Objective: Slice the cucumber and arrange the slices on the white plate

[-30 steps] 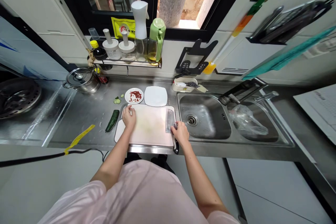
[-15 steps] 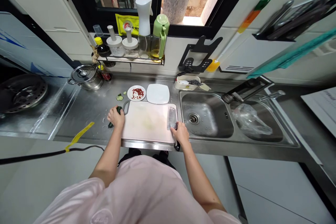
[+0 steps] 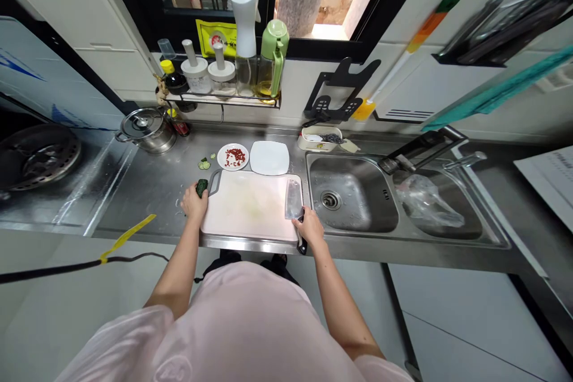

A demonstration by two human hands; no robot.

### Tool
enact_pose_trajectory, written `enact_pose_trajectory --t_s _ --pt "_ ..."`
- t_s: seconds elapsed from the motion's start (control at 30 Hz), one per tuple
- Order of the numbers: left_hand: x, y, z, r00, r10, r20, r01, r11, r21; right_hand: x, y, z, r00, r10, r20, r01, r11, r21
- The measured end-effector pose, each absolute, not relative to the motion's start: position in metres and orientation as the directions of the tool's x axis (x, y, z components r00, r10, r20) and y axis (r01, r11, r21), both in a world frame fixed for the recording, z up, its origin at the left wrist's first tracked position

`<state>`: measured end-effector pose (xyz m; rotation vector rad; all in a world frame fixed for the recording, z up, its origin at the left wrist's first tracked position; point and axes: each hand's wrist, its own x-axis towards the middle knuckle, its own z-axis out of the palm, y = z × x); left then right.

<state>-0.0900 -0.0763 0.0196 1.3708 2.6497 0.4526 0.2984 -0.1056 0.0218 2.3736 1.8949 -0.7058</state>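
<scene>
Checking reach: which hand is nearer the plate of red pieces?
Left. The left hand, on the cucumber, is left of the plate; the right hand, at the knife, farther to its right.

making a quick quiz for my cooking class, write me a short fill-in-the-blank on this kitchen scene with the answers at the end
1. The left hand holds the cucumber beside the ____ edge of the cutting board.
2. The right hand holds the knife, its blade over the board's ____ end.
3. The small pieces on the round plate are ____ in colour.
4. The dark bottle on the shelf has a ____ cap.

Missing words: left; right; red; yellow
</scene>
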Motion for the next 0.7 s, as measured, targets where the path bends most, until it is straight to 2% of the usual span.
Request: enact_pose_trajectory --t_s 0.3,0.53,0.7 --pt "-0.101 -0.079 0.014 -0.562 0.827 -0.001 0.779 0.529 0.335 0.297 -0.107 0.015 0.166 0.933 -0.318 0.931 -0.254 -0.261" --pt "-0.105 -0.082 0.014 -0.542 0.84 0.034 0.797 0.501 0.338 0.297 -0.11 0.019 0.157 0.942 -0.298 0.938 -0.237 -0.254" --pt "-0.098 -0.085 0.023 -0.436 0.897 0.069 0.835 0.375 0.402 0.298 -0.11 0.019 0.169 0.95 -0.261 0.922 -0.246 -0.3"
